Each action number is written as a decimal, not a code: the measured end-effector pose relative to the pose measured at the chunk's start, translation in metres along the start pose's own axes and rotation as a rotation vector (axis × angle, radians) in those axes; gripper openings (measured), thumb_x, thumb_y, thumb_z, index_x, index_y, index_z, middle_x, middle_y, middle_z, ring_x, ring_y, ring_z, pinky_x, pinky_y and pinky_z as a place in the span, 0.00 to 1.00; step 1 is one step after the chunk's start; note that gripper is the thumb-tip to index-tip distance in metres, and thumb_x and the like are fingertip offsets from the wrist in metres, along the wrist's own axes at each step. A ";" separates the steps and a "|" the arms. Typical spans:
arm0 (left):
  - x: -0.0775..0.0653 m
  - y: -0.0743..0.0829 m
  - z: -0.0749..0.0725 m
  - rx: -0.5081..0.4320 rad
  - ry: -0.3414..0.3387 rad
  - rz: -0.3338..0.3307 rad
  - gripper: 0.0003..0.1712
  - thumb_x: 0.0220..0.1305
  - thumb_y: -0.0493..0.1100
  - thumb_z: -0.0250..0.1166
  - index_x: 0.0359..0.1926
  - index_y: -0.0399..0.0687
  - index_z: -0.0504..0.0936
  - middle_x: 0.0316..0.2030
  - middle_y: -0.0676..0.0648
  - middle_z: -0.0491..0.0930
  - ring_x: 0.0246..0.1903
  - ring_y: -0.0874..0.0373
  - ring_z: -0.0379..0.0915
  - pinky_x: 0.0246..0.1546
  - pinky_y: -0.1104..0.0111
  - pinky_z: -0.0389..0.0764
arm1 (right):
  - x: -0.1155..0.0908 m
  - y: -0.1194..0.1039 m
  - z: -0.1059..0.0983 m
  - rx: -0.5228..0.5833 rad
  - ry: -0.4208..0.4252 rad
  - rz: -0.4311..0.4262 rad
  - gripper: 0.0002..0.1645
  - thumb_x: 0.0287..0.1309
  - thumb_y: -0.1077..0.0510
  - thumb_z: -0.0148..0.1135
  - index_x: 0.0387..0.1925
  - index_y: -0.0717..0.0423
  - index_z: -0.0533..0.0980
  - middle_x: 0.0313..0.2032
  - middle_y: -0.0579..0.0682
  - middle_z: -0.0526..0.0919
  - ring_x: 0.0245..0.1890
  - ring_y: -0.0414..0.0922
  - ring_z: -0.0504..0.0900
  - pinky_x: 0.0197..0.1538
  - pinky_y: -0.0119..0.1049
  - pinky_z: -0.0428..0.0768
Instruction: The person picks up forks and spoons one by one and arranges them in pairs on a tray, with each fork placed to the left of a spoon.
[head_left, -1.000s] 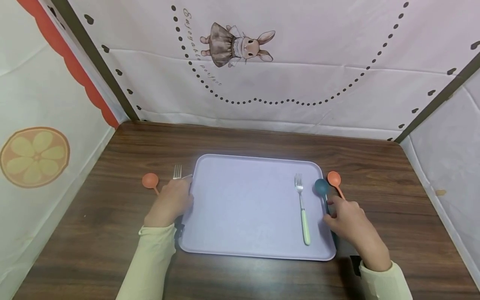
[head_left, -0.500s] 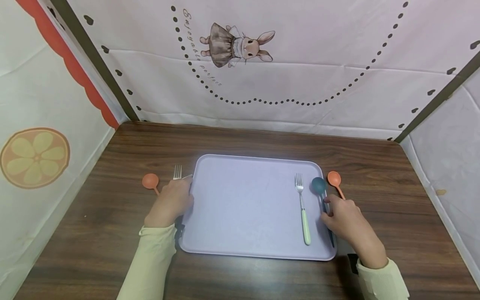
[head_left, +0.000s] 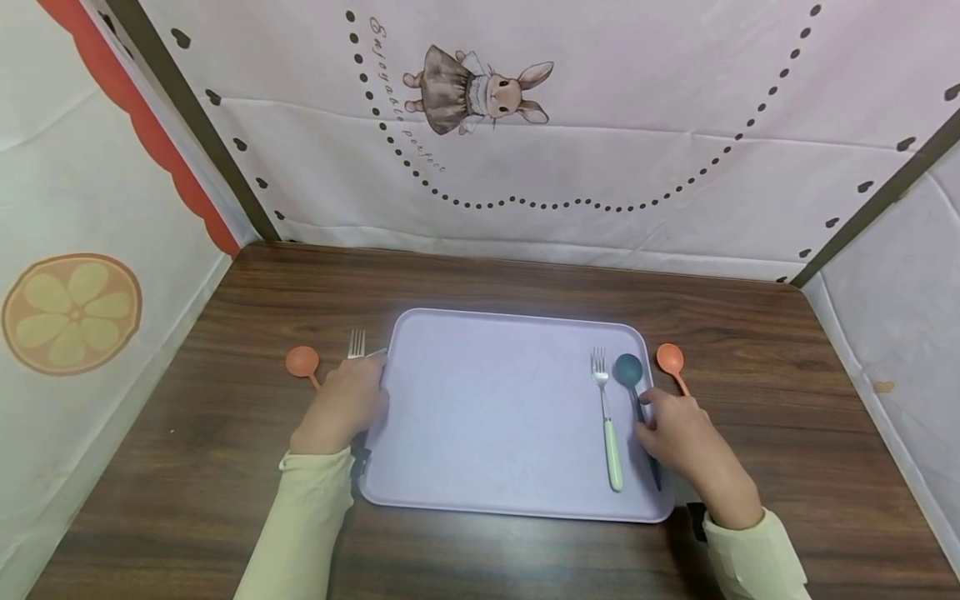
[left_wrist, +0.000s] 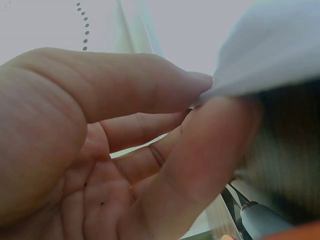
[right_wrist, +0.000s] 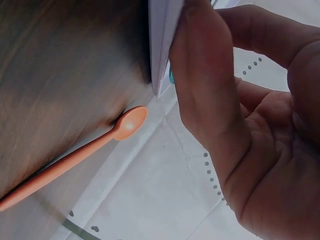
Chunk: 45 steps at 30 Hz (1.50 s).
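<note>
A pale lilac tray [head_left: 487, 408] lies on the table between the hands. My left hand [head_left: 343, 407] is at its left edge; in the left wrist view the thumb and index finger [left_wrist: 215, 160] pinch the tray's rim. On the tray's right side my right hand [head_left: 682, 433] holds a dark teal spoon [head_left: 628, 369] by its handle, bowl pointing away from me. Parallel to it lies a fork [head_left: 611, 450] with a light green handle. Fingers hide most of the teal spoon in the right wrist view, where the tray's edge [right_wrist: 162, 45] shows beside them.
Right of the tray lies an orange spoon [head_left: 670, 358]. Another orange spoon [head_left: 302, 362] and a second fork [head_left: 357, 342] lie beyond the left hand, partly covered by it. A white printed cloth [head_left: 615, 158] stands behind the wooden table [head_left: 480, 554].
My right hand has moved left with the teal spoon, bringing it from the tray's right rim to nearer the green-handled fork. The left hand stays at the tray's left edge.
</note>
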<state>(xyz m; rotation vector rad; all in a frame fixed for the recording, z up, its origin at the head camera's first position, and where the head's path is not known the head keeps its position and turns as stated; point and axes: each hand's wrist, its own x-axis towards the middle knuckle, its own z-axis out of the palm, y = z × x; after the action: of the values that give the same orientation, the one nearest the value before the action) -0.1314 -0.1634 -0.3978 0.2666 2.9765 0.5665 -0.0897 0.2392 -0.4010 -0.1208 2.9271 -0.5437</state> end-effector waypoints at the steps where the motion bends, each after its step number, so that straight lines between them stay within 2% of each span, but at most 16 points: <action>1: 0.000 0.000 0.000 0.000 0.002 0.002 0.13 0.48 0.29 0.52 0.36 0.37 0.76 0.29 0.38 0.77 0.25 0.46 0.71 0.24 0.53 0.71 | 0.000 0.000 0.001 -0.002 0.004 -0.001 0.20 0.46 0.64 0.63 0.43 0.72 0.74 0.16 0.48 0.74 0.15 0.41 0.73 0.19 0.37 0.74; 9: 0.000 0.001 -0.002 0.007 -0.004 -0.002 0.12 0.48 0.29 0.52 0.35 0.37 0.76 0.29 0.38 0.76 0.25 0.46 0.71 0.24 0.53 0.70 | 0.002 0.000 0.003 -0.015 0.009 -0.008 0.20 0.47 0.64 0.63 0.44 0.71 0.74 0.18 0.49 0.75 0.17 0.42 0.73 0.21 0.37 0.74; 14: -0.001 0.001 -0.001 0.004 -0.011 -0.010 0.14 0.48 0.29 0.52 0.39 0.36 0.76 0.30 0.38 0.77 0.25 0.47 0.71 0.24 0.54 0.71 | 0.004 -0.004 0.004 -0.019 -0.016 0.003 0.21 0.49 0.64 0.62 0.46 0.71 0.73 0.20 0.51 0.76 0.19 0.42 0.73 0.21 0.36 0.74; 19: -0.001 0.001 -0.002 0.002 -0.007 -0.001 0.13 0.48 0.29 0.53 0.37 0.36 0.76 0.29 0.38 0.76 0.25 0.47 0.71 0.24 0.53 0.71 | 0.005 -0.005 0.005 -0.018 -0.030 0.023 0.22 0.50 0.64 0.63 0.47 0.72 0.72 0.21 0.51 0.76 0.19 0.43 0.73 0.21 0.35 0.73; 36: 0.001 0.001 -0.003 0.018 0.018 0.019 0.13 0.46 0.29 0.53 0.36 0.37 0.76 0.28 0.38 0.76 0.25 0.46 0.71 0.22 0.53 0.70 | 0.003 -0.006 0.005 -0.023 0.004 0.007 0.23 0.51 0.64 0.62 0.48 0.71 0.72 0.26 0.57 0.78 0.20 0.44 0.73 0.22 0.37 0.74; 45: 0.001 0.000 -0.001 0.015 0.000 0.003 0.13 0.48 0.29 0.52 0.37 0.37 0.76 0.29 0.38 0.76 0.26 0.45 0.71 0.23 0.53 0.70 | 0.001 -0.006 0.003 -0.008 -0.020 0.020 0.24 0.52 0.63 0.62 0.50 0.70 0.71 0.24 0.53 0.78 0.21 0.43 0.74 0.23 0.37 0.75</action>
<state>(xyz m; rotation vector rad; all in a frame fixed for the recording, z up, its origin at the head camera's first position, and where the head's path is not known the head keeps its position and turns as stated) -0.1324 -0.1633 -0.3963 0.2718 2.9822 0.5453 -0.0899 0.2327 -0.4017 -0.0978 2.9085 -0.5249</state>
